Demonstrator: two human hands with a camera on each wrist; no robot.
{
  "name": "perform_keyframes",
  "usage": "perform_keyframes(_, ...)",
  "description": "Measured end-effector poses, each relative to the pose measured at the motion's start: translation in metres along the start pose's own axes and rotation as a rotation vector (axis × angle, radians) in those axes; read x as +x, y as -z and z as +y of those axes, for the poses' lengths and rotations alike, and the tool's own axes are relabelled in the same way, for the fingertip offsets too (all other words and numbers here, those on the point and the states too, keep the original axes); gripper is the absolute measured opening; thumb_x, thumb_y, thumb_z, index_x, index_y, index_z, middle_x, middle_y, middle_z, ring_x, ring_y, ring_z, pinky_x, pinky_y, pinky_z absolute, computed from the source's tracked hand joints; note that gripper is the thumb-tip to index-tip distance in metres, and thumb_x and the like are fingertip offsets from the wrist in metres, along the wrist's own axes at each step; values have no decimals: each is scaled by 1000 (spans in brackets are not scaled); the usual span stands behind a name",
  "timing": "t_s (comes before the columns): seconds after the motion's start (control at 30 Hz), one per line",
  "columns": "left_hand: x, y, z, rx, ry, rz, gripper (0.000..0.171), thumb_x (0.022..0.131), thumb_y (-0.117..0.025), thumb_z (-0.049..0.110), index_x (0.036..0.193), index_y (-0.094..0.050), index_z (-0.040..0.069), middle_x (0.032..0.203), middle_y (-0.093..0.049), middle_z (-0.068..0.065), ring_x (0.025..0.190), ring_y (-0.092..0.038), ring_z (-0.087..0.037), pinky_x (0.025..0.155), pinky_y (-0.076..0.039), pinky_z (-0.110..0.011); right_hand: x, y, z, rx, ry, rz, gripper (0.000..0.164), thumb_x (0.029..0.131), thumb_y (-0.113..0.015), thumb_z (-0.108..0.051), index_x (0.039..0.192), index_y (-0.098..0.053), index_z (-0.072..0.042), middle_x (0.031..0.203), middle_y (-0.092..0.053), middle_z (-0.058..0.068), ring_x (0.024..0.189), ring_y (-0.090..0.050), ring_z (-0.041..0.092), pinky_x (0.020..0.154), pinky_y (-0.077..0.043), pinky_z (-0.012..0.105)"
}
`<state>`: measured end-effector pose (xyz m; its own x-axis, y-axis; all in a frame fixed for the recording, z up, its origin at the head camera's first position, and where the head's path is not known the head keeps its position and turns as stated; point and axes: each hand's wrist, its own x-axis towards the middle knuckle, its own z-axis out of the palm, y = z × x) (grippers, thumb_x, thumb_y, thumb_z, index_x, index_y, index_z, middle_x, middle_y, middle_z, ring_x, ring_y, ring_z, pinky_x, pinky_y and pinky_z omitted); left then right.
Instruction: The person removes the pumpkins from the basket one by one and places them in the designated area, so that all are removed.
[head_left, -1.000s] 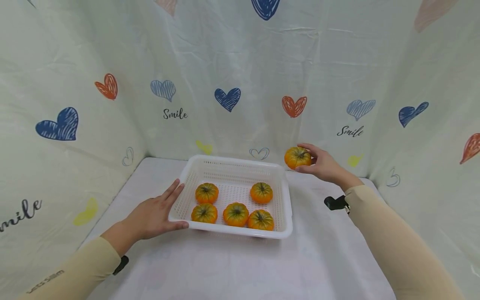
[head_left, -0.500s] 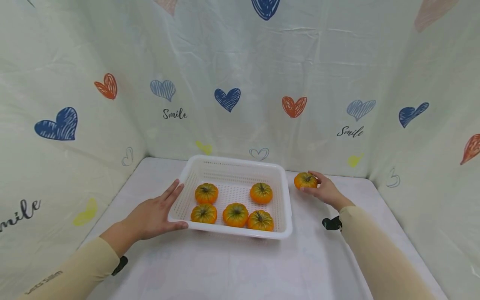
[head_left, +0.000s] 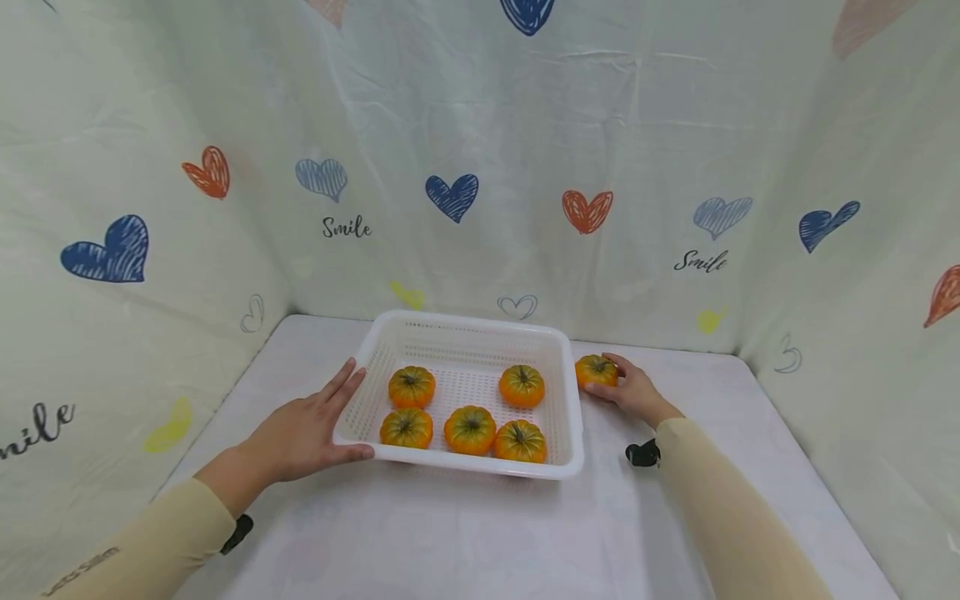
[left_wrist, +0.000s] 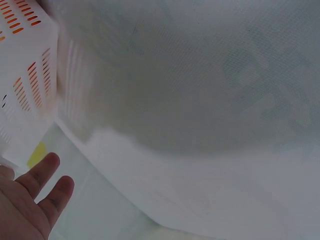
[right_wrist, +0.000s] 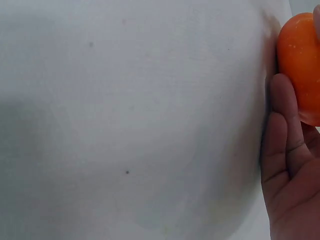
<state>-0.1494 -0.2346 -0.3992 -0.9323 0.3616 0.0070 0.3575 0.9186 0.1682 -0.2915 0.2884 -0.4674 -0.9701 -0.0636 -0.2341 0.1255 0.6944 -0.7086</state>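
Note:
Just outside the right wall of a white plastic basket [head_left: 480,463], my right hand [head_left: 633,395] grips a small orange pumpkin [head_left: 597,372] between thumb and fingers, low at the table. The right wrist view has the same pumpkin [right_wrist: 302,65] at its edge, with my fingertips along its side. My left hand [head_left: 296,433] has its fingers spread and touches the basket's left rim. Inside the basket are several more small pumpkins [head_left: 471,430] with green-streaked tops. In the left wrist view the slotted basket wall [left_wrist: 30,75] is close to my left hand [left_wrist: 30,200].
A white cloth covers the table [head_left: 465,542]. Behind and on both sides hangs a pale curtain [head_left: 480,108] printed with hearts and the word Smile. The basket's raised right rim [head_left: 576,417] stands between the held pumpkin and the others.
My right hand has come down with the pumpkin from above the table's back edge, then moved left, close to the basket. My left hand has stayed at the rim.

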Motion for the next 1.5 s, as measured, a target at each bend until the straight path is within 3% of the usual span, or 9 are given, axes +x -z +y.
perform_keyframes(0.6,0,-1,-2,9,-6,3,115,79,-46,86,161,-13,12,167,-7,-10,117,-58,-44,93,-48,-57,0,-1,6,60,12,-17,103,82,-77,-54,160,-22,-14,154,-25,32,139,-26,49,111,-20,65)
perform_keyframes(1.5,0,1,0,7,-11,4,115,80,-47,85,160,-15,10,166,-9,-13,119,-57,-44,93,-48,-57,-7,2,3,2,1,-13,108,82,-78,-52,160,-17,-10,153,-28,31,138,-28,49,109,-23,65)
